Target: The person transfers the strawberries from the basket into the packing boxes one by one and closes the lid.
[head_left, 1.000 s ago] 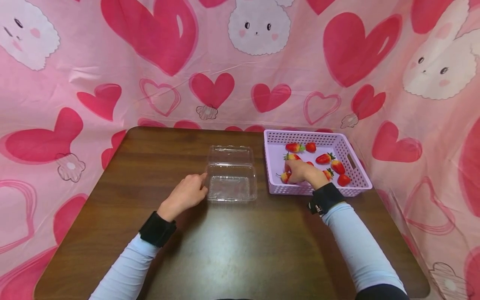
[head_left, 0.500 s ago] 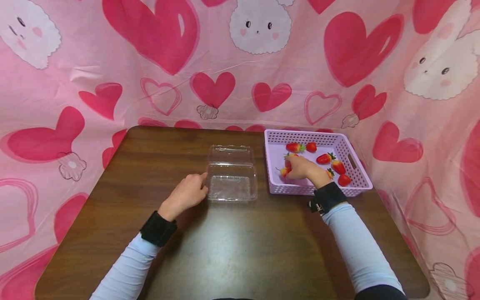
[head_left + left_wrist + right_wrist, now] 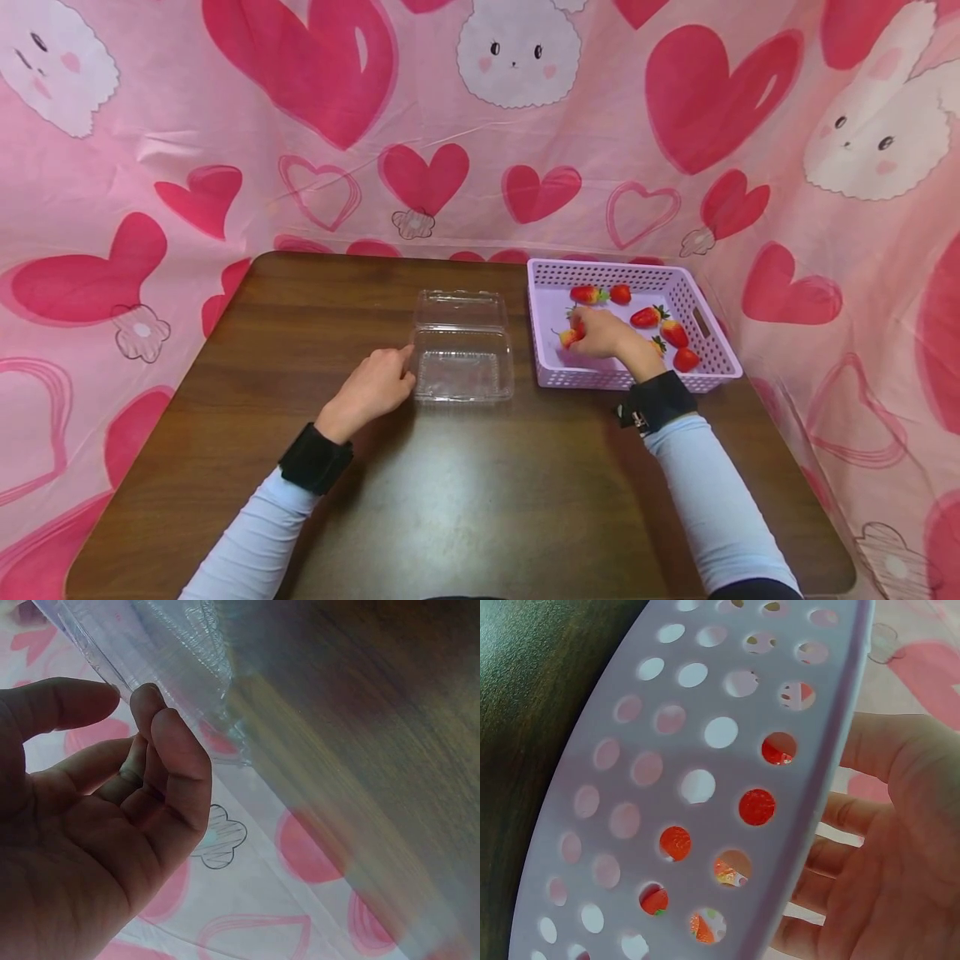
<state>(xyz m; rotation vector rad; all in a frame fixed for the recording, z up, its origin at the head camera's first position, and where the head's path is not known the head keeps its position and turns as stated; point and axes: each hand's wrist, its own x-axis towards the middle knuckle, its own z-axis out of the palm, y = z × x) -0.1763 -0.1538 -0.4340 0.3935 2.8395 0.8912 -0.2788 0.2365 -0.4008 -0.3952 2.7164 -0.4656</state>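
My right hand [image 3: 606, 335] reaches into a lilac perforated basket [image 3: 536, 333] and pinches a strawberry [image 3: 567, 338], its thin stem pointing left. In the right wrist view the basket wall [image 3: 652, 735] covers the fingertips, and red fruit shows through the holes. My left hand [image 3: 372, 390] is at the left edge of a clear plastic clamshell container [image 3: 461, 390], which lies with its lid folded back. In the left wrist view the thumb and index finger pinch the rim of that container [image 3: 169, 656], the other fingers curled.
Several other strawberries lie in the basket, among them one at the back [image 3: 585, 294] and one near the right wall [image 3: 675, 333]. The brown wooden table [image 3: 450, 500] ends at a pink heart-patterned cloth [image 3: 337, 200] behind and on both sides.
My right hand has closed on the strawberry near the basket's front left and shifted it slightly up and back. The left hand and the container have stayed put.
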